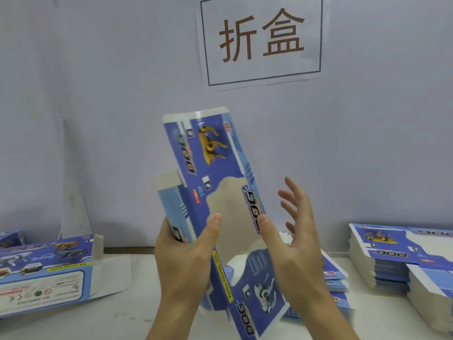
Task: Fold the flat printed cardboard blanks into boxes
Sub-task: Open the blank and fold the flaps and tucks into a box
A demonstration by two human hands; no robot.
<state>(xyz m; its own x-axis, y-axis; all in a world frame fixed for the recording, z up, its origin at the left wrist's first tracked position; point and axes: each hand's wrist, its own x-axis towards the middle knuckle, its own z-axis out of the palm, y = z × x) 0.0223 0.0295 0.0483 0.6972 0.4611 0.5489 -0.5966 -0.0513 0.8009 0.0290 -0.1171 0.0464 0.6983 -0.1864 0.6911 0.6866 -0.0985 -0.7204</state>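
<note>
The left hand (183, 256) grips a blue printed cardboard blank (210, 177) low on its left edge, thumb pressed across the front and the fingers seemingly curled behind, though they are hidden. The blank stands nearly upright above the desk (137, 317), tilted a little to the left, partly opened into a sleeve with a pale cut-out window in its front panel and a white flap at the top. The right hand (294, 236) is just beside the blank's right edge with fingers spread and straight, holding nothing; its thumb touches or nearly touches the panel. Behind the hands a low stack of flat blanks (335, 278) lies on the desk. A taller stack of blanks (392, 256) sits at the far right. At left a folded box (44, 271) lies on its side, end flaps open. On the wall behind hangs a paper sign (261, 40) with two large characters.
</note>
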